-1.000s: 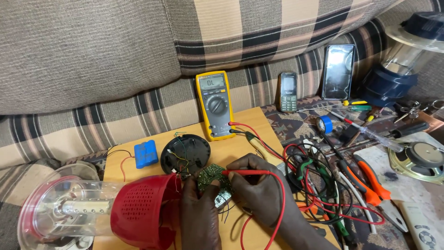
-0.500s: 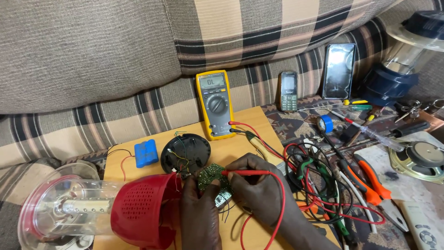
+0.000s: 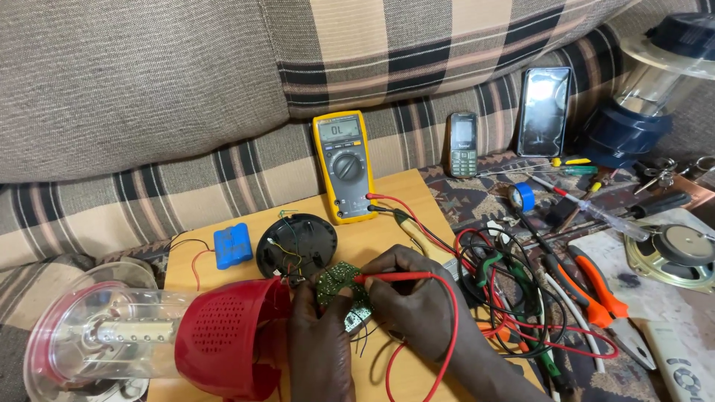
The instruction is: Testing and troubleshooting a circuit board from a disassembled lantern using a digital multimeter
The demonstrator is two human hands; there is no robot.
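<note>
Red lantern base lies open-mouthed at the wooden board's front-left edge; beside it the left hand pinches a green circuit board, while the right hand grips a red probe.

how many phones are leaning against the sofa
2: a small grey keypad phone propped upright right of the yellow multimeter, and a larger black glossy-screened smartphone further right. Others may be hidden among the tools.
</note>
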